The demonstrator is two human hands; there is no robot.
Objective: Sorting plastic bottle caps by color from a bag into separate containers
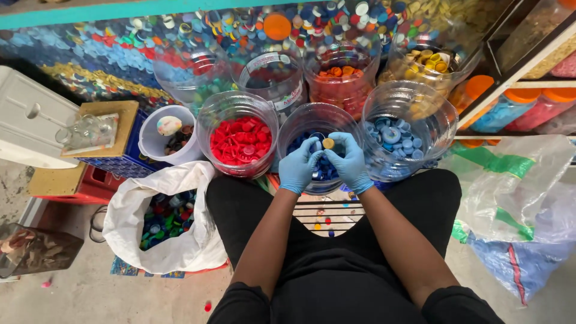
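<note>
Both my hands wear blue gloves and meet over a clear jar [300, 120] of dark blue bottle caps. My left hand [300, 165] and my right hand [350, 161] pinch a small yellow-orange cap [328, 143] between their fingertips, above the jar's mouth. To the left stands a clear jar of red caps [240, 140]. A clear jar of light blue caps [401, 137] stands to the right.
Behind stand more clear jars, with orange caps [342, 73] and yellow caps [427, 62]. A white bag of mixed caps [167, 221] lies at my left knee, a white bucket [163, 139] beside it. Plastic bags [516, 198] lie to the right, shelves of jars above them.
</note>
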